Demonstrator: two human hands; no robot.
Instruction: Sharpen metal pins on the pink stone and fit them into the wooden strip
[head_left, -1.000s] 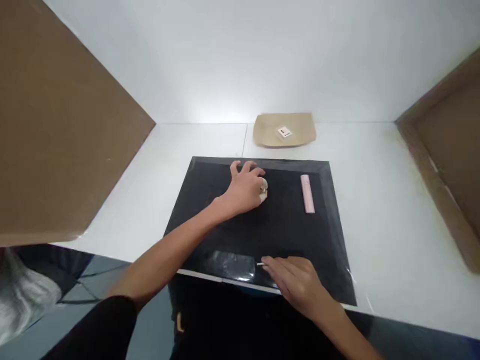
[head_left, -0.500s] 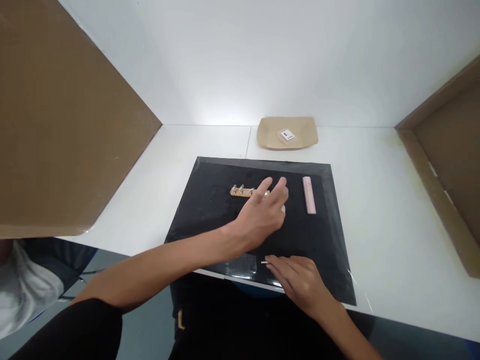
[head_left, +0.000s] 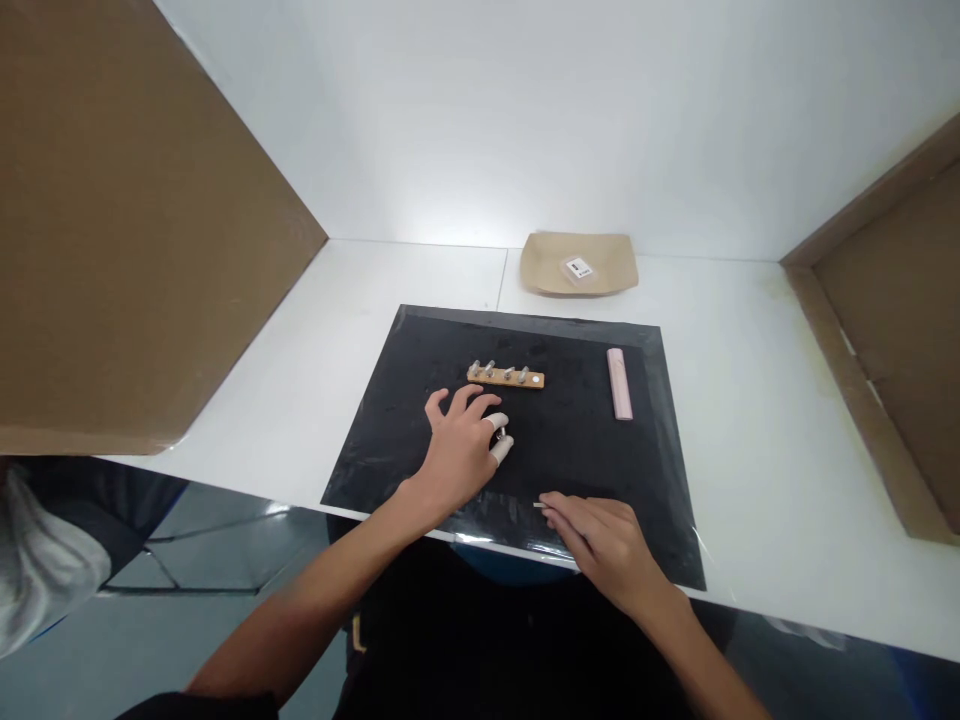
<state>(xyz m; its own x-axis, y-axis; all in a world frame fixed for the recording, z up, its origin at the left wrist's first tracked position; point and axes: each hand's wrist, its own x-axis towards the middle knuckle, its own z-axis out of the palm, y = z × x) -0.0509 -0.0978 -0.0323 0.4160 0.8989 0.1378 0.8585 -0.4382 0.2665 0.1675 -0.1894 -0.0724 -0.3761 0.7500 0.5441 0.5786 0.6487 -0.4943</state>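
Note:
My left hand (head_left: 459,450) rests on the black mat (head_left: 577,450), just in front of a wooden strip (head_left: 506,377) that has several metal screws standing in it. White covers sit on its thumb and forefinger, which pinch a small metal piece (head_left: 501,437); the other fingers are spread. My right hand (head_left: 600,540) lies low at the mat's front edge, fingers pressed together. A thin white piece (head_left: 538,505) sticks out at its fingertips. A pink bar (head_left: 619,383) lies to the right of the strip.
A beige tray (head_left: 547,275) holding a small white packet (head_left: 578,267) stands behind the mat on the white table. Brown cardboard panels rise at the left (head_left: 127,240) and at the right (head_left: 892,330). A white wall closes the back.
My left hand has drawn back from beside the pink bar toward me and to the left, uncovering the whole wooden strip. It now pinches a small metal piece. My right hand has barely moved.

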